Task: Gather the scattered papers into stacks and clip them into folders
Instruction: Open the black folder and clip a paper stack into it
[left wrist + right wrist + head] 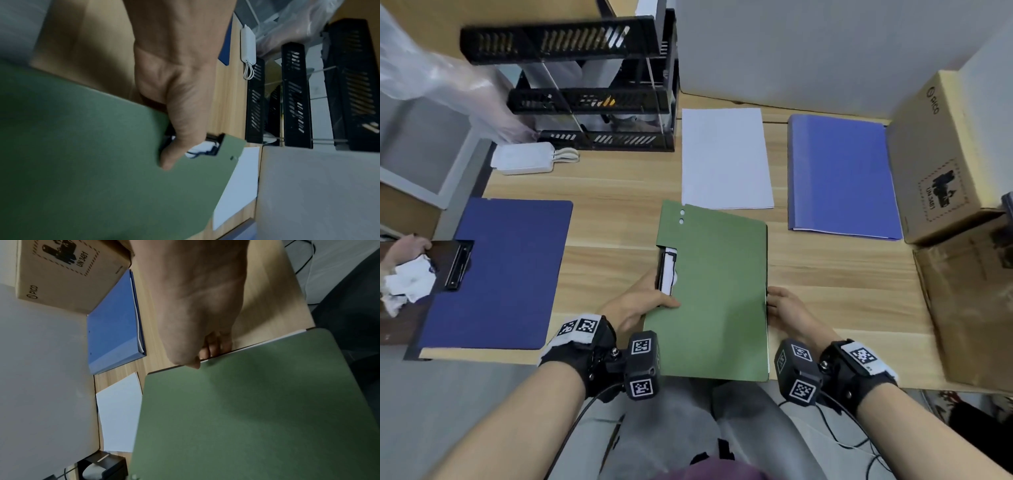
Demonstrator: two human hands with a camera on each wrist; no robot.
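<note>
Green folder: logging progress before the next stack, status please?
Left hand grips green folder by its clip edge. Right hand holds opposite edge. White paper stack lies just beyond, unclipped.

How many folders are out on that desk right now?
3. The green folder sits front and centre, held at its sides by the left hand and right hand; the dark blue folder lies far left; the light blue folder back right. Others may be hidden.

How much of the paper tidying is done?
Done, it seems: the light blue folder lies closed with pages inside. In hand: the left hand and right hand hold the green folder, paper already in it. Left: a white paper stack lies loose, near the dark blue folder.
</note>
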